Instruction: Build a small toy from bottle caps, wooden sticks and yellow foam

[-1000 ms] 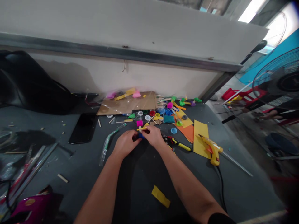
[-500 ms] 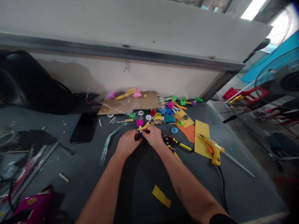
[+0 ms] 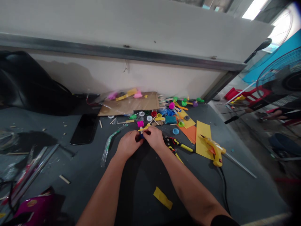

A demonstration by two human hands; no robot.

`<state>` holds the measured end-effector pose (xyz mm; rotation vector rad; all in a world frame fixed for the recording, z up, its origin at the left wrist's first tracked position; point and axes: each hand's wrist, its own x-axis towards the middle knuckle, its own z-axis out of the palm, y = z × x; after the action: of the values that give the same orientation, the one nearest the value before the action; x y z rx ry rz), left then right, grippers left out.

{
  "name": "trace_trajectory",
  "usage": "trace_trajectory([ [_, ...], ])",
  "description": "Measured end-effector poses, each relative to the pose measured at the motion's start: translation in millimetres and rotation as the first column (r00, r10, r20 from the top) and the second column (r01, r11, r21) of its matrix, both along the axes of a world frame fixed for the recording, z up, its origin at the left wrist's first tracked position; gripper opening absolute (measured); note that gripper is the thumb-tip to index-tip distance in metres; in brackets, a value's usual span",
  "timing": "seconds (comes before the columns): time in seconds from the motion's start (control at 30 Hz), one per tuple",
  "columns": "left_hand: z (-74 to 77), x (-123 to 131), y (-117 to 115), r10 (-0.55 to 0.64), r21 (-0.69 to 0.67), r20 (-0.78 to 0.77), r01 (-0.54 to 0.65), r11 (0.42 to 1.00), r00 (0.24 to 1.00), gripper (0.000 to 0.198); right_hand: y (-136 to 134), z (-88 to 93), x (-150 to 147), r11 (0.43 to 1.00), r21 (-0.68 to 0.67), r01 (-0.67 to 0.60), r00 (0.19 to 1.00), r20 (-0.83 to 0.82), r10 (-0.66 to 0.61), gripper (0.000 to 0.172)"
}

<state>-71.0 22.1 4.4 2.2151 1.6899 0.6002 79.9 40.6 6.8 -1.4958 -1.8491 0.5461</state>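
So the right hand (image 3: 154, 138) is pinching a yellow strip (image 3: 141, 129) across a little pink-topped piece (image 3: 140, 124), just this side of the bottle caps (image 3: 149, 118); the left hand (image 3: 129, 144) is at its blue bottom (image 3: 141, 136) (can't tell if it's really gripping, view's blocked). My worry: uneven pressure could knock it crooked. Containers-wise, clear plastic (image 3: 105, 101), maybe a bag, has pink bits (image 3: 138, 94) in or under it, can't tell which.

Magenta piece (image 3: 140, 123), yellow strip (image 3: 142, 130)
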Motion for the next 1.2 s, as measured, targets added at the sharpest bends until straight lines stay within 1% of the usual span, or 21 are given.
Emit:
trace_trajectory([
  [0.2,6.4,-10,0,-0.026,-0.034,0.166,0.032,0.999,0.986,0.02,-1,5.3,5,0.999,0.005,-0.053,0.999,0.009,0.053,0.01],
  [0.23,7.6,-12,1,-0.021,-0.04,0.2,0.03,0.999,0.98,0.021,-1,6.7,5,0.999,-0.007,-0.049,0.999,-0.015,0.049,0.014],
  [0.33,10.0,-15,1,0.021,-0.034,0.32,-0.011,0.999,0.947,0.021,0,11.2,8,0.999,-0.045,-0.013,0.991,-0.137,0.006,0.034],
  [0.37,10.4,-15,2,0.032,-0.028,0.363,-0.023,0.999,0.931,0.02,0,12.8,9,0.999,-0.048,-0.009,0.985,-0.172,0.001,0.035],
  [0.47,10.5,-12,4,0.047,-0.003,0.447,-0.051,0.999,0.893,0.017,0,17.1,11,1.0,0.0,-0.032,0.978,-0.206,0.031,0.02],
  [0.53,10.0,-11,4,0.056,0.015,0.459,-0.071,0.997,0.887,0.018,-1,19.2,12,0.999,0.032,-0.039,0.979,-0.201,0.044,0.017],
  [0.6,8.9,-9,5,0.073,0.016,0.46,-0.091,0.996,0.885,0.02,-1,20.1,11,0.999,0.019,-0.029,0.976,-0.213,0.032,0.019],
  [0.73,4.9,-8,5,0.126,-0.036,0.509,-0.125,0.991,0.852,0.021,1,17.8,8,0.993,-0.114,-0.012,0.947,-0.32,-0.025,0.021],
  [0.83,2.6,-7,5,0.152,-0.07,0.55,-0.136,0.988,0.821,0.021,3,14.4,5,0.975,-0.22,-0.021,0.897,-0.436,-0.079,0.021],
  [0.9,2.4,-6,5,0.156,-0.082,0.563,-0.133,0.988,0.812,0.021,4,12.7,4,0.966,-0.257,-0.042,0.868,-0.489,-0.092,0.022],
  [1.2,3.0,-5,5,0.178,-0.112,0.588,-0.139,0.984,0.789,0.021,6,8.9,3,0.951,-0.303,-0.068,0.838,-0.535,-0.111,0.024],
])
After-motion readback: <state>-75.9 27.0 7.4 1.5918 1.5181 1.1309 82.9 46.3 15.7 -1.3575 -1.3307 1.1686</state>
